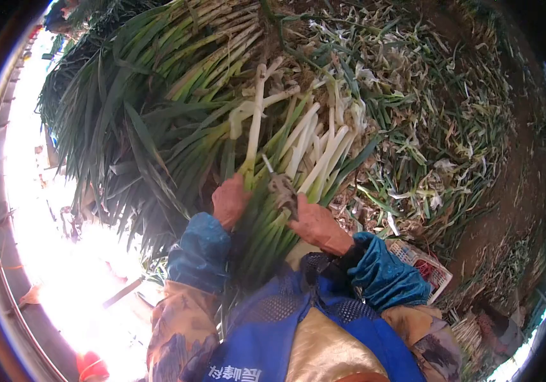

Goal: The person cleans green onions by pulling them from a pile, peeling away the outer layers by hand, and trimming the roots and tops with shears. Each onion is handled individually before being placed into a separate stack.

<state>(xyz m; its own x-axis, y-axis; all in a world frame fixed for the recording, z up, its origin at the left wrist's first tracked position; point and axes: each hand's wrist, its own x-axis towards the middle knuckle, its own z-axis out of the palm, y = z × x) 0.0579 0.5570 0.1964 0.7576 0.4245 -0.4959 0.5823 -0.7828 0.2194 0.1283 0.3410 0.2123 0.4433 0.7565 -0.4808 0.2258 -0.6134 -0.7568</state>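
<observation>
My left hand [229, 200] is closed around a leek [255, 124], whose white stalk points away from me and whose root end lies farthest off. In my right hand [320, 228] is a small knife [268, 164], its thin pale blade pointing up and left, with a dull, bulky part that looks like a wrapped handle. Beneath and between both hands lie more leeks [325, 162], white ends away from me and green leaves toward my body.
A large leek pile [139, 108] spreads along the left and far side. Loose peelings and leaf scraps [425, 121] cover the ground to the right. A white plastic basket [439, 275] with something red inside stands beside my right sleeve. Bare soil [486, 235] shows farther right.
</observation>
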